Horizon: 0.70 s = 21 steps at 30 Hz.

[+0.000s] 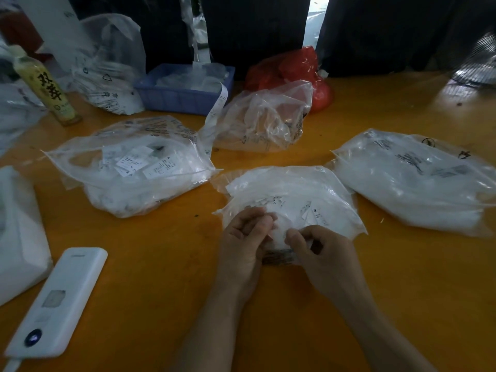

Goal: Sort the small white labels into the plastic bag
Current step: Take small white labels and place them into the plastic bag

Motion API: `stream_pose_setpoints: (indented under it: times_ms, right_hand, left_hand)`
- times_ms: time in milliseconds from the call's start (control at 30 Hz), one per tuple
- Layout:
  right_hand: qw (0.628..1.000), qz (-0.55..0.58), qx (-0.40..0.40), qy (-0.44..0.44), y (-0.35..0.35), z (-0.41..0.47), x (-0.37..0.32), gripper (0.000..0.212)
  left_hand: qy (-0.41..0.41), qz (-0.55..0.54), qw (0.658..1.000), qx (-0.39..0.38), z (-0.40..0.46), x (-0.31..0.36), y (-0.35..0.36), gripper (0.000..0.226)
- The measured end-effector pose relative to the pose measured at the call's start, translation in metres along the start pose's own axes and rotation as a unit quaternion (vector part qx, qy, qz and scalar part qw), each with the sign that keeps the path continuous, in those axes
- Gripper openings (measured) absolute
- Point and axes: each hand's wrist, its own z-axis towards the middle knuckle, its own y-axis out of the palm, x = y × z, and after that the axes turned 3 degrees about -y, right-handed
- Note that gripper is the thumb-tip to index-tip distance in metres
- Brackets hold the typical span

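Your left hand (pixel 245 237): curled at the near edge of the plastic bag (pixel 292 200), fingertips pinched together on what looks like a small white label; the piece itself is too blurred to make out.
Your right hand (pixel 319 253): fingers bent, pinching the bag's near edge just beside the left hand, thumb on top of the crumpled film.
Plastic bag: clear, lying flat near the middle of the orange worktop (pixel 166 264), towards its near edge, its mouth turned to you.
Small white labels (pixel 300 208): a loose white heap showing through the film of that bag, a few with dark print readable as slips.
Left of centre: a second clear bag (pixel 128 167) with printed slips visible inside, well apart from your hands.
Right side: a third full bag (pixel 413 181), white contents, black print on the film, just beside the one you hold.
Behind, mid-worktop: a crumpled, mostly slack clear bag (pixel 265 116), with a long paper strip (pixel 217 106) hanging beside it.
Far edge: a blue plastic basket (pixel 182 89) holding white pieces, a red bag (pixel 292 73) to its right, a white printed bag (pixel 110 65) to its left.
Far left corner: a bottle (pixel 45 84) with a yellow-green label, standing tilted in this wide view.
Near left corner: a white power bank (pixel 56 302) lying flat, cable at its near end; beside it, at the left edge, another white packet (pixel 18 237).
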Motion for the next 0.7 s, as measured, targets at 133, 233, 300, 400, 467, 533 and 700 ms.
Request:
stream_pose_setpoints:
  times_ms: [133,233,300,400,467,533,700]
  right_hand:
    - [1.000,-0.002,-0.023,-0.002,0.003,-0.004,0.000,0.013]
    - [0.998,0.047,0.032,0.032,-0.009,-0.001,-0.002,0.011]
    - [0.995,0.073,0.066,0.023,-0.025,0.005,-0.005,0.031]
    - [0.995,0.080,0.061,0.010,-0.051,0.017,-0.014,0.049]
    - [0.990,0.135,0.014,0.026,-0.062,0.025,-0.020,0.035]
    - [0.984,0.177,-0.028,0.026,-0.066,0.030,-0.023,0.017]
    - [0.982,0.189,-0.026,0.014,-0.062,0.029,-0.020,0.009]
  left_hand:
    - [-0.006,-0.020,1.000,-0.010,0.001,0.001,0.000,0.019]
    - [0.011,-0.010,0.999,-0.028,-0.001,0.000,-0.001,0.015]
    - [0.025,0.040,0.998,-0.034,-0.005,-0.001,0.001,0.024]
    - [0.021,0.103,0.994,-0.030,-0.007,-0.004,0.003,0.037]
    - [0.025,0.123,0.991,-0.042,-0.008,-0.006,0.002,0.036]
    - [0.025,0.133,0.990,-0.050,-0.009,-0.005,0.003,0.034]
    - [0.027,0.133,0.990,-0.046,-0.011,-0.003,0.005,0.024]
